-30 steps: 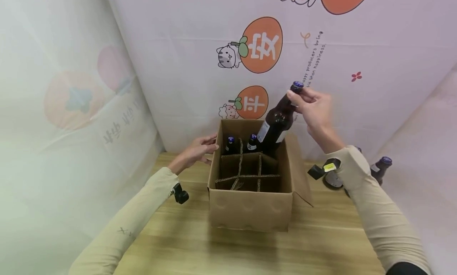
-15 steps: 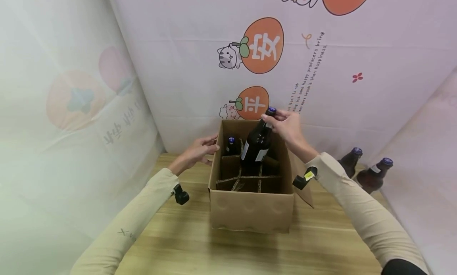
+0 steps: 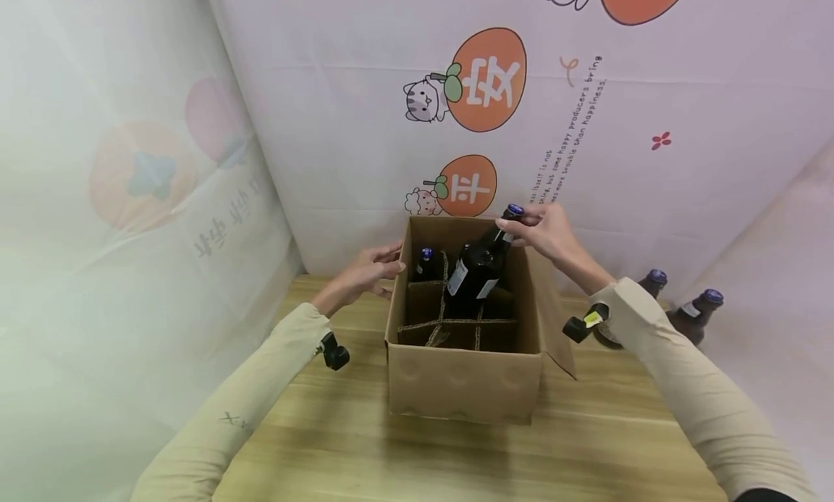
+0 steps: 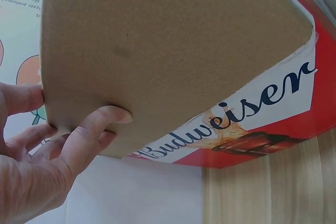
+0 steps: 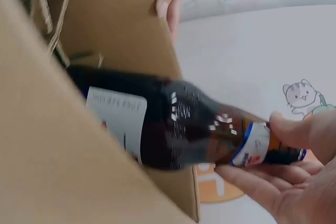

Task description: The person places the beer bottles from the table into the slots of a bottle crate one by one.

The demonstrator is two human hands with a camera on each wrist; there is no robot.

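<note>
A brown beer bottle [image 3: 477, 269] leans with its lower part inside the divided cardboard box [image 3: 462, 382]. My right hand [image 3: 544, 234] pinches its neck between thumb and fingers, just under the blue cap. In the right wrist view the bottle [image 5: 173, 121] slants out past the box wall, pale labels on body and neck. My left hand [image 3: 365, 274] touches the box's left side near the far corner; in the left wrist view its fingers [image 4: 94, 124] rest against plain cardboard. Another capped bottle [image 3: 426, 264] stands in the back-left compartment.
Two more brown bottles stand on the wooden table [image 3: 326, 444] at the right, a nearer one [image 3: 696, 317] and a farther one [image 3: 654, 281], both partly behind my right sleeve. A box flap [image 3: 550, 310] sticks out at the right. White printed cloth [image 3: 352, 125] hangs behind.
From above the box's right edge, my right hand has brought the bottle left and down into the box, then slightly back right. My left hand has stayed on the box.
</note>
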